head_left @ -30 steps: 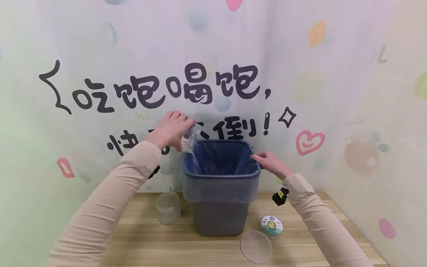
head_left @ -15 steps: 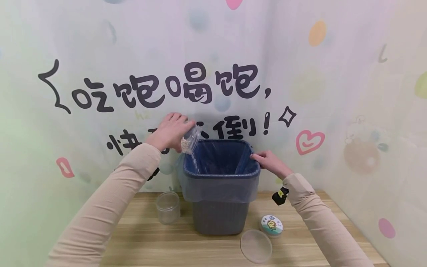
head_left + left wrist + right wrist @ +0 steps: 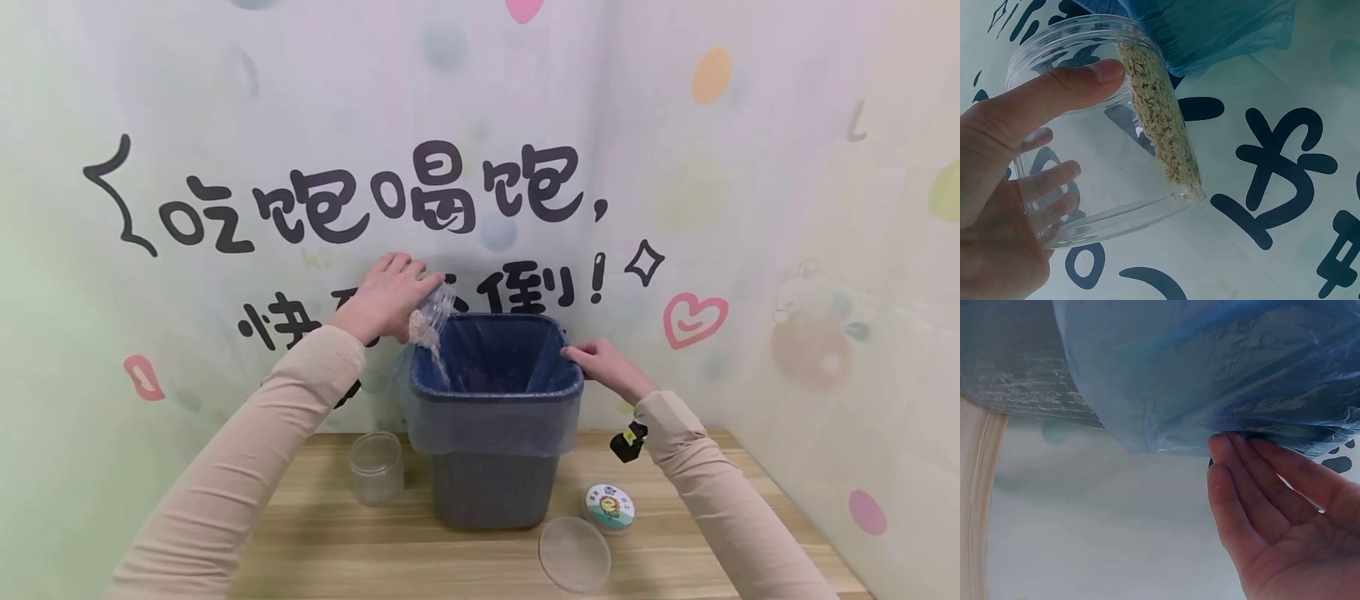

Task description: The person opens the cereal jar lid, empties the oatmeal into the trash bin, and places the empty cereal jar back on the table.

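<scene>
My left hand (image 3: pixel 386 296) grips a clear plastic jar (image 3: pixel 1097 144), fingers on one side and thumb on the other. It is tipped over the left rim of a trash bin (image 3: pixel 491 492). Pale oat-like flakes (image 3: pixel 1157 115) lie along the jar's lower wall, and some fall into the bin in the head view. A bluish plastic liner (image 3: pixel 495 429) is folded over the bin's rim. At the right rim, my right hand (image 3: pixel 603 364) holds bin and liner edge, thumb on top and fingers (image 3: pixel 1272 478) against the outside. The bin's bottom inside is hidden.
Left of the bin, a second clear jar (image 3: pixel 377 471) stands without a lid on the wooden table (image 3: pixel 315 542). In front on the right lie a round translucent lid (image 3: pixel 575 553) and a container with a printed white-and-green top (image 3: pixel 609 508). A printed curtain (image 3: pixel 757 208) hangs close behind.
The jar in my left hand has tilted a little further, and a stream of flakes now falls from its mouth. My right hand stays at the bin's rim.
</scene>
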`<state>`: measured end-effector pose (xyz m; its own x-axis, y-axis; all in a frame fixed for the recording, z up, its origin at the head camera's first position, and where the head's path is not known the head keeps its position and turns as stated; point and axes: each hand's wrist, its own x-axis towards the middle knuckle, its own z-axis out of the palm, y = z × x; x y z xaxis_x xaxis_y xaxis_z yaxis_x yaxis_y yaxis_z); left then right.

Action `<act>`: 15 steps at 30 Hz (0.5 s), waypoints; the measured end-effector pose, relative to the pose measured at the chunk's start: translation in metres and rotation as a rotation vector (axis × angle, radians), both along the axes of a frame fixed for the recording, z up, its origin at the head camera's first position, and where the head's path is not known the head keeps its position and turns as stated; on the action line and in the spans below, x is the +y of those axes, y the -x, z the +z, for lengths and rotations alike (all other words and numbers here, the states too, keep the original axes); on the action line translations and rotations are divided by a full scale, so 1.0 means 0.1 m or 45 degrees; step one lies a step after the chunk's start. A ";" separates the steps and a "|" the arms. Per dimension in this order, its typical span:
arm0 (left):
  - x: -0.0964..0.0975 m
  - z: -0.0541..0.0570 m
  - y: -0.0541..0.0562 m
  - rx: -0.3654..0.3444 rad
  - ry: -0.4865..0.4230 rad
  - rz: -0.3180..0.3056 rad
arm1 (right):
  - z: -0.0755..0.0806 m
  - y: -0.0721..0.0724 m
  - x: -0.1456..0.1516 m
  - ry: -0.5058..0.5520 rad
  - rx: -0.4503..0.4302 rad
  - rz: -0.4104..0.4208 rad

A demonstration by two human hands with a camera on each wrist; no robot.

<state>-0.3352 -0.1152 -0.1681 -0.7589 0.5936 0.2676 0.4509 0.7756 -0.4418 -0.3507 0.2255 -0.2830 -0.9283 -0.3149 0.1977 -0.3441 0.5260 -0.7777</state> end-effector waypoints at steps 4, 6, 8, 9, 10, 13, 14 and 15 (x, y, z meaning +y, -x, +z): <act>0.00 0.00 0.01 0.008 0.008 -0.006 | 0.00 0.01 0.00 0.010 -0.007 -0.004; 0.00 0.00 0.01 0.009 0.003 -0.014 | 0.00 0.01 0.00 0.006 -0.009 -0.001; 0.00 0.00 0.01 0.008 -0.001 -0.020 | 0.00 0.00 0.00 0.001 -0.013 -0.002; 0.00 0.00 0.01 0.007 -0.003 -0.023 | 0.01 0.00 0.00 0.000 -0.013 -0.004; 0.00 0.01 0.01 0.007 -0.005 -0.024 | 0.01 0.00 0.00 0.002 -0.013 -0.006; 0.00 0.01 0.00 0.003 -0.011 -0.022 | 0.01 0.00 0.00 0.007 -0.014 -0.005; 0.01 0.01 0.00 0.000 -0.013 -0.021 | 0.01 0.00 0.00 0.011 -0.013 -0.006; 0.01 0.01 0.00 -0.002 -0.012 -0.018 | 0.01 0.00 0.00 0.013 -0.013 -0.006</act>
